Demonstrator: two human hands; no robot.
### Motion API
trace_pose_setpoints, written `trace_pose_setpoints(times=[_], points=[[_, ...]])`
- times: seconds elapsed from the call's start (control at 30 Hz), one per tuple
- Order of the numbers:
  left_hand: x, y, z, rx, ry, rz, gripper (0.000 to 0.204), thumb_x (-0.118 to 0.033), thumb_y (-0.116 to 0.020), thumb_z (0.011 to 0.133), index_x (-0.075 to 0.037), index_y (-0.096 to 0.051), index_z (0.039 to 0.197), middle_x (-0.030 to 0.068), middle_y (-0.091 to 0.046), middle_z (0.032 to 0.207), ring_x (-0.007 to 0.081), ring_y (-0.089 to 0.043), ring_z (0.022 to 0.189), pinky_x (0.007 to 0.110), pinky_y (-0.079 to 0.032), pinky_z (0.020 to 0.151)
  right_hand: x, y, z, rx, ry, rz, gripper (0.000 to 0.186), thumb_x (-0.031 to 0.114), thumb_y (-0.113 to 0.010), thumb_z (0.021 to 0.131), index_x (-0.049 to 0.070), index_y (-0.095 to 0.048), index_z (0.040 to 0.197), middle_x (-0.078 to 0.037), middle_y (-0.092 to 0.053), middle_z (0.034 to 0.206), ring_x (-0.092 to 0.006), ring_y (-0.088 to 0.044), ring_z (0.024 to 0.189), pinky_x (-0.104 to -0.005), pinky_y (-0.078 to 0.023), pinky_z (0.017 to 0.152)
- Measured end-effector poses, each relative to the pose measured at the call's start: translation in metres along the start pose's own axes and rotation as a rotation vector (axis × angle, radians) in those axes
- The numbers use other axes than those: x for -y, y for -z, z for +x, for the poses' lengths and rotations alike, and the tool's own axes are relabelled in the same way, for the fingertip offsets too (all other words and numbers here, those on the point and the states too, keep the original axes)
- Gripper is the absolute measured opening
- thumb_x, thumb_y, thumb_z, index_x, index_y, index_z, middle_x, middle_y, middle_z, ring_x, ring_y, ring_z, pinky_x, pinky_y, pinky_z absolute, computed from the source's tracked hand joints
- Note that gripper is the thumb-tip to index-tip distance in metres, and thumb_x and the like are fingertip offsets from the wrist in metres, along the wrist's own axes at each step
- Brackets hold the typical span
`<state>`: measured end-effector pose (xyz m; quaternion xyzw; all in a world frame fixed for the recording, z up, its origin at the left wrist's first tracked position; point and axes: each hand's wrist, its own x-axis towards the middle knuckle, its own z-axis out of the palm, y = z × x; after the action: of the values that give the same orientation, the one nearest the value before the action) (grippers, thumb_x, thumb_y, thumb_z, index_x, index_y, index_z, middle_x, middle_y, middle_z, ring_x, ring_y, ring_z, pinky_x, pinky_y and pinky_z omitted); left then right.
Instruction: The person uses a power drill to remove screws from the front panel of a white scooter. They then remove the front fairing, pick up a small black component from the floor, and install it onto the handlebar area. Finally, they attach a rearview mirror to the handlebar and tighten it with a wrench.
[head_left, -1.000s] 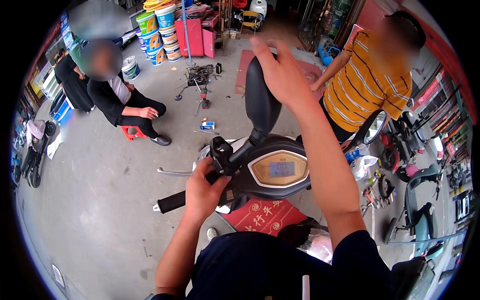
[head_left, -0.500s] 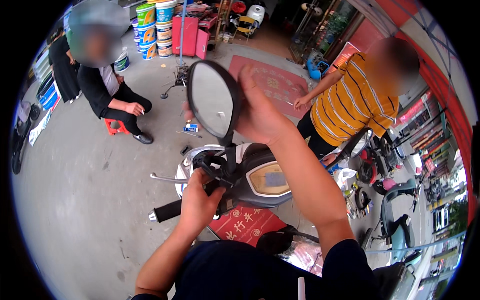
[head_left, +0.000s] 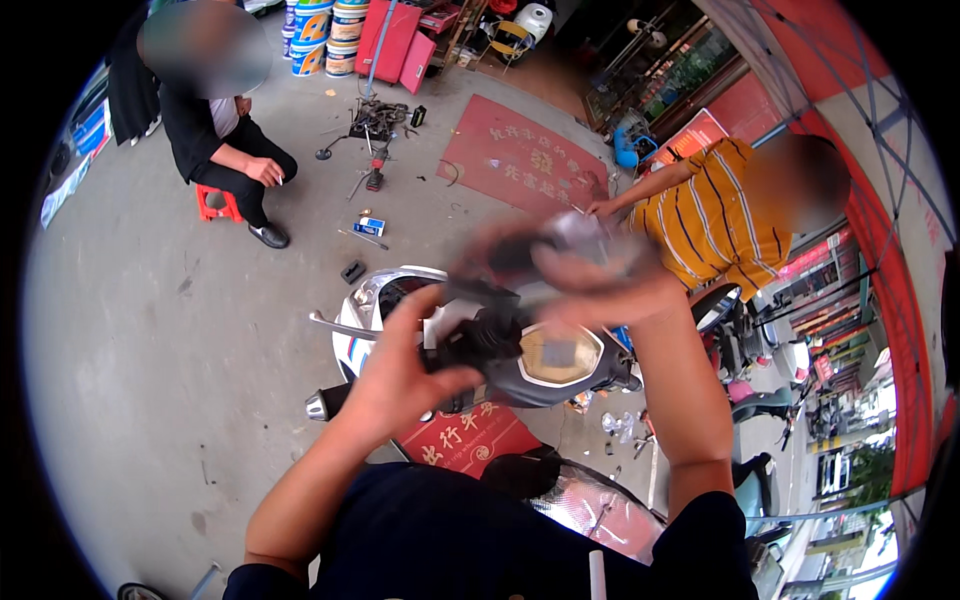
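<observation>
A white-and-black scooter front with a pale dashboard [head_left: 562,356] stands before me. My left hand [head_left: 385,375] grips the black mirror mount [head_left: 485,335] beside the left handlebar grip, thumb on the near side and fingers on the far side. My right hand [head_left: 600,275] is around the rear-view mirror [head_left: 510,250], which lies tilted over above the mount. Motion smears both the mirror and the right fingers, so the exact hold and the join between stem and mount are hidden. The silver brake lever [head_left: 345,327] sticks out left of the mount.
A red power tool [head_left: 376,172] and loose metal parts lie on the ground ahead, near a small blue box [head_left: 369,227]. One person sits on a red stool [head_left: 218,204] at left. Another in a striped yellow shirt [head_left: 705,215] is close at right.
The mirror has swung from upright to tilted over, down and to the right, with my right hand. My left hand stays at the mount. The whole view has shifted somewhat.
</observation>
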<state>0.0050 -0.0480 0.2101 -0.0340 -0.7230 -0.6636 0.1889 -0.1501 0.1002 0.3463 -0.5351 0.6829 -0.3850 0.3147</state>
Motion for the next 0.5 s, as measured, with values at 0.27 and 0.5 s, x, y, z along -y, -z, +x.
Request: trace_pose_setpoints(times=[0.27,0.5], points=[[0.017,-0.015,0.009,0.198,-0.116,0.235,0.076,-0.005,-0.074,0.07,-0.004,-0.039,0.137,0.0172,-0.06,0.114,0.0367,-0.052,0.112,0.044,-0.038,0.101,-0.063,-0.04,-0.082,-0.182,0.614,0.885,0.045,0.037,-0.046,0.097,0.001,-0.053,0.124,-0.024,-0.065,0.108,-0.0399,-0.06,0.109,-0.055,-0.043,0.099],[0.021,-0.005,0.006,0.178,-0.065,0.241,0.057,-0.003,-0.069,0.072,-0.003,-0.05,0.125,0.0151,-0.062,0.108,0.0311,-0.059,0.106,0.037,-0.048,0.091,-0.046,-0.135,-0.066,-0.808,0.179,0.176,0.048,-0.001,-0.066,0.078,-0.003,-0.051,0.123,-0.017,-0.052,0.132,-0.0301,-0.049,0.125,-0.0417,-0.035,0.108]])
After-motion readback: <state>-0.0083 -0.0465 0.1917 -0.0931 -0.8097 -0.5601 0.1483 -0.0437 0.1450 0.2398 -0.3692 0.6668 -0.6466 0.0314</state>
